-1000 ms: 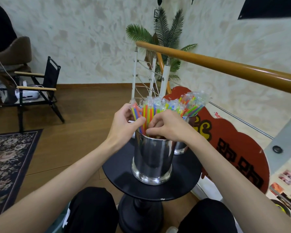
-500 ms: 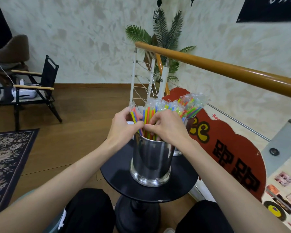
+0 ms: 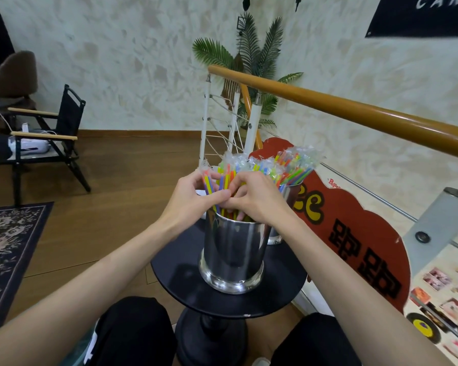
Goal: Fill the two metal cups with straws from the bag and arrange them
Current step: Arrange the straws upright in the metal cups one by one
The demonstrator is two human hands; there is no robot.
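A shiny metal cup (image 3: 233, 254) stands on a small round black table (image 3: 180, 262), packed with colourful wrapped straws (image 3: 228, 171). My left hand (image 3: 193, 199) pinches a few straws at the cup's left rim. My right hand (image 3: 257, 196) curls round straws at the cup's mouth, fingertips dipping inside. Behind it to the right, a second metal cup (image 3: 291, 196) holds more wrapped straws (image 3: 294, 165) that lean right. No bag is in view.
A wooden handrail (image 3: 354, 114) on white posts runs close behind the table. A red shaped sign (image 3: 354, 233) leans at the right. A folding chair (image 3: 50, 138) and a patterned rug (image 3: 8, 247) lie to the left on the wood floor.
Both hands stay at the near cup's straws. The right hand's fingers have sunk deeper among them and the left thumb and fingers have closed in toward the right hand.
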